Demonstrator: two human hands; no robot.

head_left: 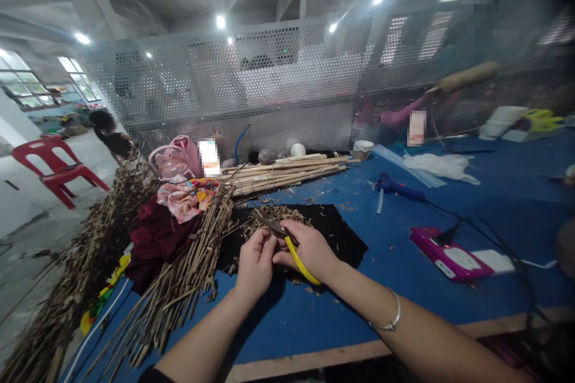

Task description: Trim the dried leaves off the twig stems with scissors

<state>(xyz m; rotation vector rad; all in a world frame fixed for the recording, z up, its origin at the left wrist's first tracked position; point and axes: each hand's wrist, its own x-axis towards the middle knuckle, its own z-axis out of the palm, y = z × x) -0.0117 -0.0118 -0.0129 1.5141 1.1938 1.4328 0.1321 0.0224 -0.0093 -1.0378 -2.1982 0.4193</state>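
My right hand (309, 248) is closed around yellow-handled shears (294, 251), whose dark blades point up and left over a black cloth (341, 233). My left hand (256, 263) is pinched right beside the blades, fingers curled on something small that I cannot make out. Both hands hover over the black cloth, which is littered with dry twig scraps (269, 218). A silver bangle (390, 317) circles my right wrist.
A blue-covered table (449, 203) carries a bundle of pale sticks (287, 170), a blue glue gun (398, 187), a pink phone-like device (444, 254) and white cloth (438, 164). Dry twigs (179, 275) heap at the left with clothes and a pink bag (175, 158). A red chair (54, 167) stands on the left floor, with a person beyond it.
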